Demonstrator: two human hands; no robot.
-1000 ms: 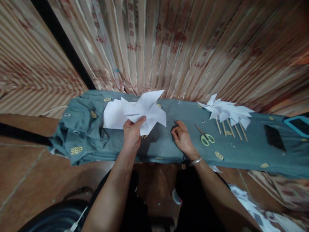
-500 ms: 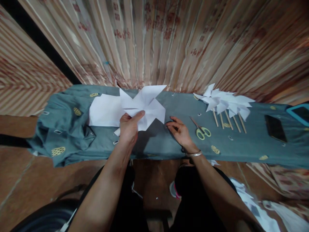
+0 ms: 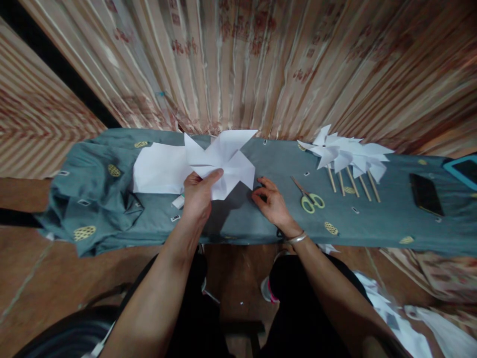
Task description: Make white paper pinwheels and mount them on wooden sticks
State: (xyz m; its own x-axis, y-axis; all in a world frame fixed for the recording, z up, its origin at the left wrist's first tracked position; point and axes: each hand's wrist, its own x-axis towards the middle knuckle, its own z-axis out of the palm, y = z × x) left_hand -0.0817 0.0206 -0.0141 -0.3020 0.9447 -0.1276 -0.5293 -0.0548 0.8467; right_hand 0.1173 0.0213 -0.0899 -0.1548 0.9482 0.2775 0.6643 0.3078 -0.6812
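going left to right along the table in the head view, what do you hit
flat white sheet → paper pinwheel pinched in the left hand → right hand on the cloth → scissors → pinwheels on sticks → black phone

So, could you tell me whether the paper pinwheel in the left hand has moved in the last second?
Yes: the pinwheel, held by the left hand, has shifted rightward, uncovering more of the flat white sheet.

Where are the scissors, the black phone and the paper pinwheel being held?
scissors [image 3: 305, 196], head view, where the blades join the handles.
black phone [image 3: 425, 194], head view, middle of its dark face.
paper pinwheel [image 3: 223, 159], head view, its white middle.
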